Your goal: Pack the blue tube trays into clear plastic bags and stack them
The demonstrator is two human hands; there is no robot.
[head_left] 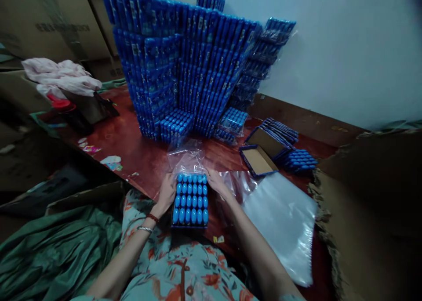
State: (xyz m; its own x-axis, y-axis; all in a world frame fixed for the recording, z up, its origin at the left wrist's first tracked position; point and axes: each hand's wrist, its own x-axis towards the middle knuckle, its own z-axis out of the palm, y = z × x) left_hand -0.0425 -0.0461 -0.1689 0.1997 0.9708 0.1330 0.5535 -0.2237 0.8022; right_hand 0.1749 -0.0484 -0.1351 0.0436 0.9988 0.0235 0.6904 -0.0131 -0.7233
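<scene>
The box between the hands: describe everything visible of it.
The box is a shallow dark-blue tray packed with rows of blue oval pieces. It sits face up at the table edge. The left hand grips its left side, the right hand touches its far right corner; a clear bag meets its far end.

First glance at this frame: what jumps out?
A tall wall of stacked blue packs fills the far side of the table. Close to the person, a tray of blue ovals sits between the left hand, which grips its left edge, and the right hand, at its far right corner, with a clear bag at its far end. A sheaf of clear bags lies to the right.
</scene>
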